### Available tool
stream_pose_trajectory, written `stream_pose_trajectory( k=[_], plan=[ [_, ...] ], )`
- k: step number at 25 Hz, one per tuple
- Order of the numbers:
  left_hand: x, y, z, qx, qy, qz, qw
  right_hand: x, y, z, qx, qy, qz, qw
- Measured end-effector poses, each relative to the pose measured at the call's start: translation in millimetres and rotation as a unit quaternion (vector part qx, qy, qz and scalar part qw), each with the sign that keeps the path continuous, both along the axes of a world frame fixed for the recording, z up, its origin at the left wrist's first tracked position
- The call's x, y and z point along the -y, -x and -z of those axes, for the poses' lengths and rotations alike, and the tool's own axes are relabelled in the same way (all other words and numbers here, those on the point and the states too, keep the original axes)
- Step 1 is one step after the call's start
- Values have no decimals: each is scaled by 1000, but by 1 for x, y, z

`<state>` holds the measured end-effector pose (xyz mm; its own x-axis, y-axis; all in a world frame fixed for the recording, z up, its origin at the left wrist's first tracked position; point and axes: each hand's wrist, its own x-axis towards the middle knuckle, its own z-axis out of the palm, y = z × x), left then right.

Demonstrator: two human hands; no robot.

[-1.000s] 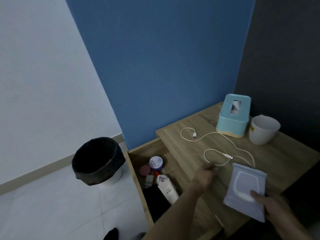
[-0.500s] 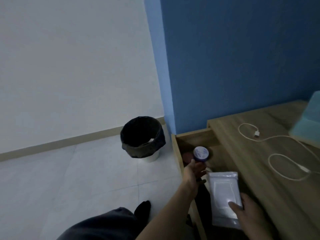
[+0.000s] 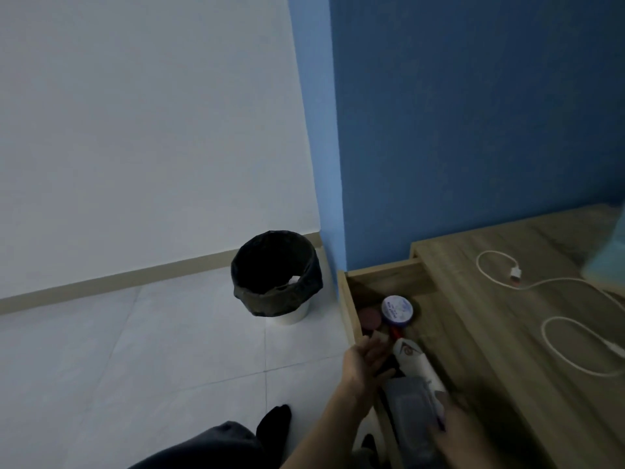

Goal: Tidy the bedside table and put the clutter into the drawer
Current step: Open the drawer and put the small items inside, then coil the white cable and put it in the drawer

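Observation:
The bedside table's drawer (image 3: 346, 299) stands pulled out. In it lie a blue-lidded jar (image 3: 397, 310), a dark red round lid (image 3: 370, 318) and a white bottle (image 3: 415, 362) with a red cap. My right hand (image 3: 455, 423) holds a pale wet-wipes pack (image 3: 409, 412) low inside the drawer's near part; both are blurred. With its fingers spread, my left hand (image 3: 367, 362) hovers over the drawer's left side next to the bottle, holding nothing. A white charging cable (image 3: 558, 321) lies looped on the wooden tabletop (image 3: 500, 350).
A bin with a black liner (image 3: 275, 274) stands on the pale tiled floor left of the drawer, against the wall. A teal tissue box (image 3: 608, 265) shows at the right edge of the tabletop. My dark trouser leg and sock (image 3: 274, 423) are at the bottom.
My right hand has carried the wipes pack off the tabletop and down into the drawer. My left hand moved from the table's edge to the drawer. The view has swung left.

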<state>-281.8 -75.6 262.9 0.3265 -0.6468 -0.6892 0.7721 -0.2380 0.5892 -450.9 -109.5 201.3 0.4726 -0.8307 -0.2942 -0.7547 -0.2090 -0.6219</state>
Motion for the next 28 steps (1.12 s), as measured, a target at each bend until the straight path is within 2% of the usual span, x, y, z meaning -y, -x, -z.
stream_pose_trajectory(
  k=[1, 4, 5, 7, 9, 10, 13, 14, 15, 17, 20, 21, 23, 24, 25, 26, 28],
  plan=[
    [0, 1, -2, 23, -8, 17, 1000, 2, 0, -34, 39, 20, -20, 999],
    [11, 14, -5, 135, -37, 80, 987, 33, 33, -84, 150, 117, 70, 979],
    [17, 20, -3, 198, -40, 88, 975, 43, 53, -94, 148, 136, 88, 976],
    [32, 42, -9, 354, -3, 130, 926, 67, 87, -113, 108, 218, 161, 956],
    [47, 74, -26, 473, 71, 225, 849, 96, 121, -116, -2, 276, 224, 934],
    [55, 89, -33, 522, 100, 289, 796, 106, 133, -112, -47, 277, 214, 935],
    [78, 129, -40, 643, 120, 474, 589, 115, 148, -90, -104, 230, 158, 955],
    [82, 136, -37, 663, 107, 505, 542, 117, 152, -85, -106, 232, 143, 956],
    [84, 141, -33, 668, 94, 526, 517, 118, 154, -82, -101, 261, 133, 951],
    [82, 143, -28, 662, 85, 531, 522, 118, 154, -83, -105, 313, 123, 936],
    [75, 139, -32, 619, 87, 481, 614, 116, 147, -97, -172, 270, 50, 946],
    [74, 138, -35, 613, 88, 475, 625, 114, 147, -99, -181, 274, 10, 945],
    [70, 137, -45, 633, 84, 490, 593, 102, 142, -110, -102, 220, 0, 970],
    [70, 134, -49, 652, 77, 482, 580, 100, 140, -120, -37, 183, 40, 982],
    [70, 131, -56, 664, 71, 459, 586, 99, 140, -132, 22, 168, 79, 982],
    [71, 128, -65, 667, 77, 424, 608, 100, 140, -147, 49, 189, 90, 977],
    [73, 118, -95, 631, 114, 351, 683, 105, 139, -194, 117, 214, 101, 965]
  ],
)
